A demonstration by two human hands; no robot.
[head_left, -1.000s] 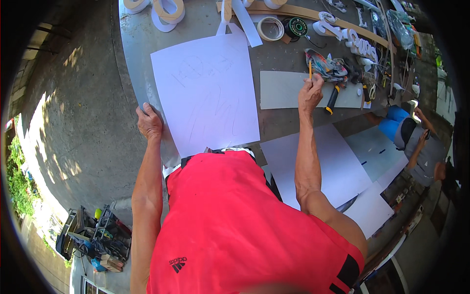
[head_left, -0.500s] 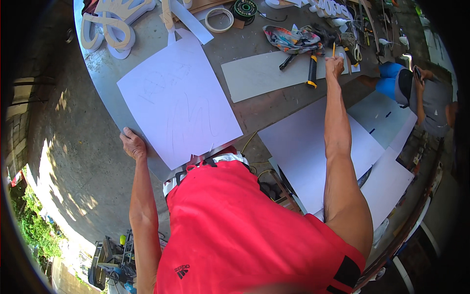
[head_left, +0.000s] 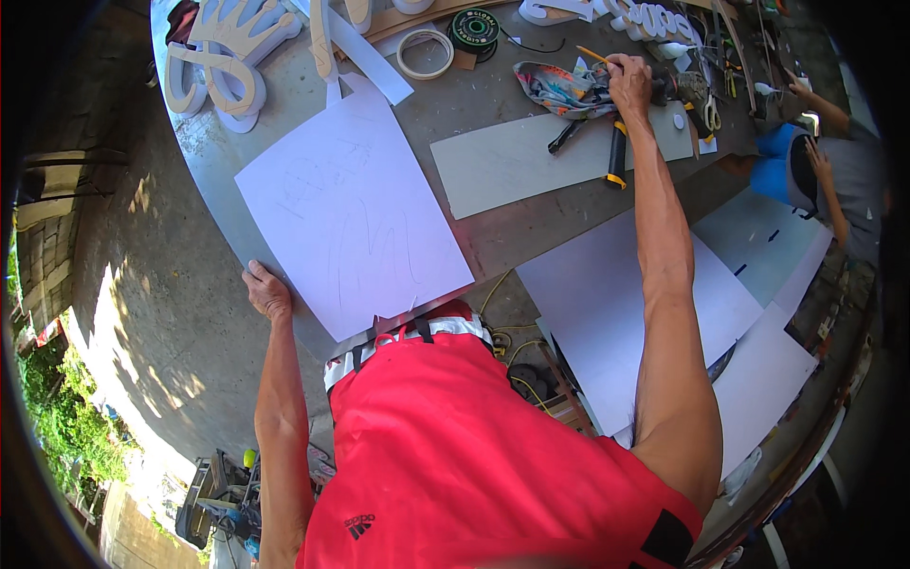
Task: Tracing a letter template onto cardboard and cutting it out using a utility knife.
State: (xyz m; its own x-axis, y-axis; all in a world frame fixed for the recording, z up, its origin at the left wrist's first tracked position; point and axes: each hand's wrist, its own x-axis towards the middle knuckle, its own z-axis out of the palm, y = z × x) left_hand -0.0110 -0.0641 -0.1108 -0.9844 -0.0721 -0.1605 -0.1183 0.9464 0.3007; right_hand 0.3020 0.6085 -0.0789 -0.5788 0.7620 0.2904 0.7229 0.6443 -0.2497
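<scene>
I'm holding a pencil (head_left: 592,55) in my right hand (head_left: 630,85) by the cloth (head_left: 555,88); my left hand (head_left: 269,292) is resting at the table (head_left: 220,171) edge, its grip unclear.

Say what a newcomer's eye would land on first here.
Probably the big white rectangular sheet with thin dark scrawls, lying on the grey table beyond the bright red top. Next, the person's bare right hand, toward the table's right side, holding a slim yellow pencil; their left hand is at the table's left edge.
</scene>
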